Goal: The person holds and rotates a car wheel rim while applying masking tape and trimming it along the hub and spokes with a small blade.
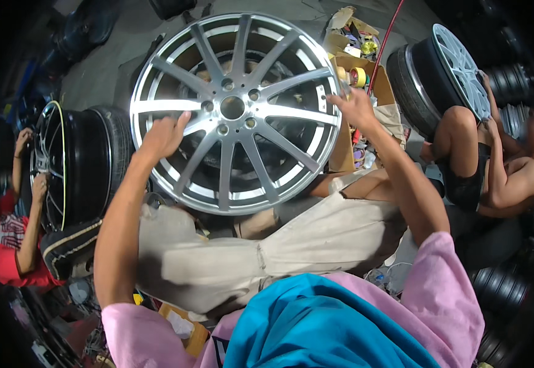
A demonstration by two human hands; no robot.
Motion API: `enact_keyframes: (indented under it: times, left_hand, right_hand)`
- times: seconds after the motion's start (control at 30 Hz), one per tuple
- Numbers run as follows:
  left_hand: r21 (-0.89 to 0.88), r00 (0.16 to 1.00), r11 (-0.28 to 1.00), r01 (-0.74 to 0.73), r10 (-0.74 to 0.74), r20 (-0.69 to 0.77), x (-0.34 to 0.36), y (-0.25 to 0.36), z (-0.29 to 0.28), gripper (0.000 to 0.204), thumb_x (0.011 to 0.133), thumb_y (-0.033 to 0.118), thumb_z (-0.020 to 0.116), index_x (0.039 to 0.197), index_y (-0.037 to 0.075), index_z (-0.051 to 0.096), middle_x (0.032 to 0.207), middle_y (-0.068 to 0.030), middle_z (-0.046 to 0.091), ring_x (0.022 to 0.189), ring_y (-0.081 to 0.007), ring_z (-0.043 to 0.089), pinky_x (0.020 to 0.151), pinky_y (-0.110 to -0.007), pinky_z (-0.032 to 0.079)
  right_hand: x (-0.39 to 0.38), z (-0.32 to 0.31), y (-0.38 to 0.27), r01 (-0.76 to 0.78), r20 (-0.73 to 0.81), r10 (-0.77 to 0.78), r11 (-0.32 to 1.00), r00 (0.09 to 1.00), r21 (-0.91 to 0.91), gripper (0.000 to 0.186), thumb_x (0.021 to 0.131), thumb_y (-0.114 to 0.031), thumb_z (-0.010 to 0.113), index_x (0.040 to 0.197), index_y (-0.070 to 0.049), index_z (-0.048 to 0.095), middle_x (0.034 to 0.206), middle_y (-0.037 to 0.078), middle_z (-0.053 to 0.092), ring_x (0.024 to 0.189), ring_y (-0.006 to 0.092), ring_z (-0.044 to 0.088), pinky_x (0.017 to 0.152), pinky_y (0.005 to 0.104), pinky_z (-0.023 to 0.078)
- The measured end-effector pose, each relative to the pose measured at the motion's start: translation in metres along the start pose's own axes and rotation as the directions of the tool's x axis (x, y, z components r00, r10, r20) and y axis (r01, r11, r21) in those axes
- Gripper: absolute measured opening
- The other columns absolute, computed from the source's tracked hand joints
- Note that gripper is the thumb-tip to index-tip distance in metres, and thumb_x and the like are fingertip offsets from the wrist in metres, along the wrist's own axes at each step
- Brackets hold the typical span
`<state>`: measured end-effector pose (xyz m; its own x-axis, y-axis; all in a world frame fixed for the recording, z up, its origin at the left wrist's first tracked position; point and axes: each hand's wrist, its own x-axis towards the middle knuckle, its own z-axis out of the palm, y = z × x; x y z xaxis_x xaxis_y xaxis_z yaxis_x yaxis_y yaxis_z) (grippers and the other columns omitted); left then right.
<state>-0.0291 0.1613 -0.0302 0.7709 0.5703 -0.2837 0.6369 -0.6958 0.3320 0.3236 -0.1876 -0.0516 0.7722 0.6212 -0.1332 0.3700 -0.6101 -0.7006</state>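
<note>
A silver multi-spoke alloy wheel rim (265, 111) lies face up before me, with an open centre bore and several bolt holes round it. My left hand (164, 138) is closed at its left side, the thumb along a spoke and the other fingers mostly hidden. At the right edge my right hand (357, 110) has its fingers bent together against the outer lip; slight blur hides what they pinch, if anything. Near those fingertips a small white label (321, 99) sits on the rim. Dark shapes show between the spokes.
Beyond my right hand stands an open cardboard box (343, 144) with tape rolls and small items. A co-worker at right handles another rim (461, 70); one in red at left handles a yellow-edged rim (51, 165). Dark rims (501, 291) are stacked at lower right.
</note>
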Motion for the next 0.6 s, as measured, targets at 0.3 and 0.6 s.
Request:
enact_keyframes:
  times: [0.3,0.6]
  left_hand:
    - [-0.102,0.977,0.993,0.066,-0.044,0.209,-0.012,0.02,-0.011,0.094,0.111,0.073,0.035,0.108,-0.011,0.077,0.11,-0.0378,0.074,0.117,-0.0554,0.068,0.107,-0.055,0.048]
    - [0.102,0.992,0.987,-0.124,0.123,0.012,-0.031,0.095,-0.046,0.051,0.108,0.042,0.068,0.111,-0.008,0.079,0.113,-0.0307,0.077,0.107,-0.0472,0.074,0.095,-0.052,0.056]
  right_hand:
    - [0.024,-0.024,-0.022,0.174,-0.018,-0.177,0.979,0.984,-0.109,0.055,0.093,-0.052,0.084,0.108,0.001,0.081,0.095,0.023,0.08,0.092,0.0362,0.077,0.089,0.0478,0.058]
    - [-0.173,0.011,-0.035,-0.108,-0.144,0.207,0.857,0.968,0.504,0.039,0.119,-0.033,0.046,0.126,0.003,0.061,0.094,0.012,0.069,0.074,0.0179,0.063,0.073,0.037,0.052]
